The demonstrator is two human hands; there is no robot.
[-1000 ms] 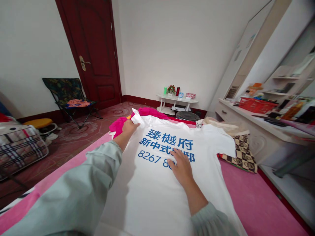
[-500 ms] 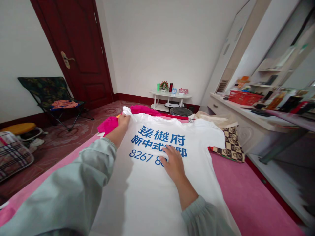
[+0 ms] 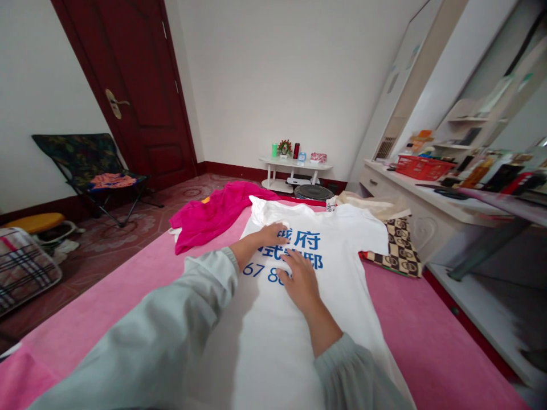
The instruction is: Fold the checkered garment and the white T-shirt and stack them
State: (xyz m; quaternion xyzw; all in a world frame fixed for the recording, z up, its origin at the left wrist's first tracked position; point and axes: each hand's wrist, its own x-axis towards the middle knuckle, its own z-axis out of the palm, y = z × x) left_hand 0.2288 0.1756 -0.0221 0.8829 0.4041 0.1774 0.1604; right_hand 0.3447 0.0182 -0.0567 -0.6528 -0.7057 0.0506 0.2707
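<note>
A white T-shirt (image 3: 333, 267) with blue printed characters and digits lies spread on a pink bed cover (image 3: 128, 296). Its left sleeve side is folded in over the print. My left hand (image 3: 269, 234) rests on that folded part, its fingers closed on the fabric near the chest. Just below and to the right, my right hand (image 3: 301, 279) lies flat on the print with fingers stretched out. Both arms wear pale green sleeves.
A magenta garment (image 3: 213, 213) lies left of the shirt, a checkered brown cloth (image 3: 397, 250) and a cream cloth to its right. A white dresser (image 3: 427, 193) with a red basket runs along the right. Beyond stand a small white table (image 3: 297, 171), a dark door and a folding chair (image 3: 85, 162).
My left hand has pulled the shirt's left sleeve from the far left edge inward over the print, uncovering the magenta garment. My right hand has stayed pressed on the print.
</note>
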